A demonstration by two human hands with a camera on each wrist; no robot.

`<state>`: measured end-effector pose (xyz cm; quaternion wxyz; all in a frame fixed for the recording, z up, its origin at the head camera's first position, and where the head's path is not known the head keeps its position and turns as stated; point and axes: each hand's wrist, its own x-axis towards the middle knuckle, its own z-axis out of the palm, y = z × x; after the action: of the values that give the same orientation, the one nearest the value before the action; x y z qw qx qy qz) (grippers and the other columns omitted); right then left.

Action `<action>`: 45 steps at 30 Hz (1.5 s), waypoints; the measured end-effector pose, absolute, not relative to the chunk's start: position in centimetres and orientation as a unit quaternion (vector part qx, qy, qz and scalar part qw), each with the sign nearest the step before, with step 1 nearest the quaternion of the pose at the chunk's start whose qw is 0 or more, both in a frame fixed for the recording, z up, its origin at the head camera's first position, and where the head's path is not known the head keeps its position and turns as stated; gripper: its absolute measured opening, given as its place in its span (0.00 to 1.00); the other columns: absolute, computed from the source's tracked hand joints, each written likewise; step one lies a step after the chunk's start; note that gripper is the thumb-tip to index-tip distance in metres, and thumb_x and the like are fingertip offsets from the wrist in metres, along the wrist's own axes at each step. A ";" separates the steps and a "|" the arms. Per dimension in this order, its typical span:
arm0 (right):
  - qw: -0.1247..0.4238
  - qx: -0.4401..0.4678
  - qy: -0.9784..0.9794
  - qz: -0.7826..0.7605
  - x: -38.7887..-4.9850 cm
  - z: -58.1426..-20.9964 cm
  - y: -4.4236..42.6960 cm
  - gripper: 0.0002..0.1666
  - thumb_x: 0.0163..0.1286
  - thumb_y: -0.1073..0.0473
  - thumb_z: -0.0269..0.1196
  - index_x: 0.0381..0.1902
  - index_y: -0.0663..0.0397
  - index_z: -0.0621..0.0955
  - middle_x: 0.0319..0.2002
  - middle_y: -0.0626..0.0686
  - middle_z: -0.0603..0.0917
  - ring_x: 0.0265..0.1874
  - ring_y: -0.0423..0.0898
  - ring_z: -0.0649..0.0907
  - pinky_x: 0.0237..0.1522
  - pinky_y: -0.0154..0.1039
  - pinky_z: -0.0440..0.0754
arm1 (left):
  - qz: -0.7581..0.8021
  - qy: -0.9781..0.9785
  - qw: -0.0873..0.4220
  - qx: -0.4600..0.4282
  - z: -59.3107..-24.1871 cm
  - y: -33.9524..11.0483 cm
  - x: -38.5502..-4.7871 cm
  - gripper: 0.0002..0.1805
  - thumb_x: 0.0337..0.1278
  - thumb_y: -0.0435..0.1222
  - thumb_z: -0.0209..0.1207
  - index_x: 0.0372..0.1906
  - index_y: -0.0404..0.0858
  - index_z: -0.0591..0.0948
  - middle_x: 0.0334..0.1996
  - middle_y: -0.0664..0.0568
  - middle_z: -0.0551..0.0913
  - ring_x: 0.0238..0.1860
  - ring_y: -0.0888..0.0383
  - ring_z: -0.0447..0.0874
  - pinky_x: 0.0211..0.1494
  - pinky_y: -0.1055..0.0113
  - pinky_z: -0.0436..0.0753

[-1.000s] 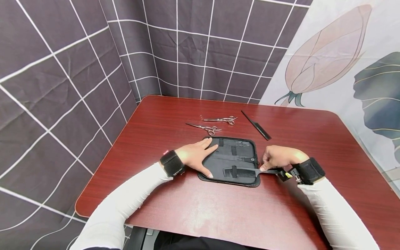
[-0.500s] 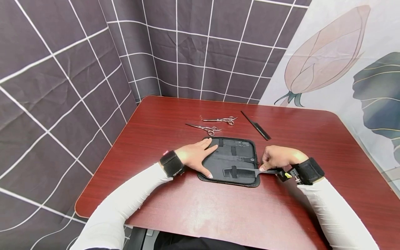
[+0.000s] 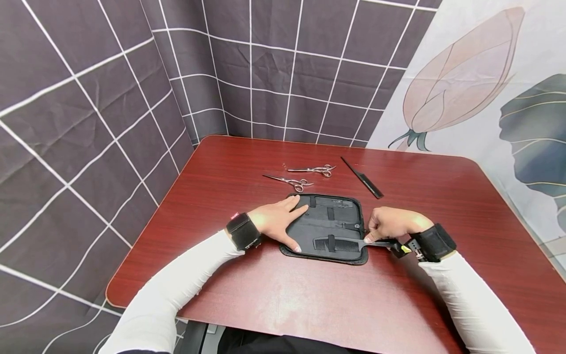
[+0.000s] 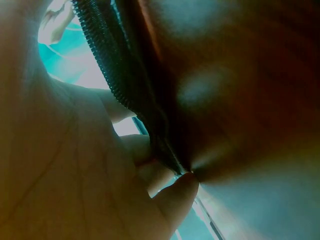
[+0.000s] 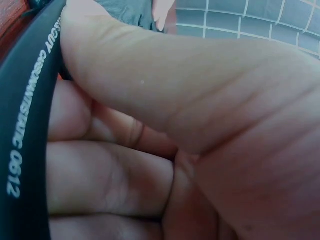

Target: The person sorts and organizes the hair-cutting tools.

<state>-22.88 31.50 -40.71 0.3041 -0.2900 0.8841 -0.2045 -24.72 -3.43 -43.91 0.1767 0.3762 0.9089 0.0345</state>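
A black zip case [image 3: 305,231] lies open and flat on the table. Spread fingers of my left hand [image 3: 276,220] rest on its left side; the left wrist view shows the zipper edge [image 4: 95,52] beside the palm. My right hand [image 3: 393,222] pinches the handle of a dark comb [image 3: 347,245] at the case's right edge. The comb's toothed part lies in the lower half of the case, passing under a small elastic loop [image 3: 331,243]. White lettering marks the comb handle [image 5: 27,110] in the right wrist view, where the curled fingers lie against it.
Two pairs of silver scissors, a nearer pair [image 3: 292,183] and a farther pair [image 3: 316,170], lie behind the case on the red-brown table [image 3: 230,172]. A second black comb [image 3: 362,178] lies diagonally at the back right. Tile-patterned cloth [image 3: 274,69] hangs behind the table.
My right hand and the comb have shifted slightly left, so the comb sits a little farther through the loop. The left hand has not moved.
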 end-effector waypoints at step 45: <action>0.288 -0.304 0.884 -0.207 -23.3 -42.0 31.1 0.29 0.67 0.51 0.72 0.13 0.58 0.73 0.14 0.36 0.63 0.15 0.31 0.62 0.24 0.28 0.60 | 0.029 0.910 0.178 0.373 -44.1 -3.4 -24.9 0.66 0.46 0.75 0.65 0.85 0.54 0.47 0.86 0.44 0.40 0.86 0.50 0.36 0.84 0.55 0.58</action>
<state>-23.33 31.15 -41.99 0.2881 -0.3039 0.8843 -0.2066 -24.89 -3.37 -44.08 0.1784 0.3732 0.9100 0.0294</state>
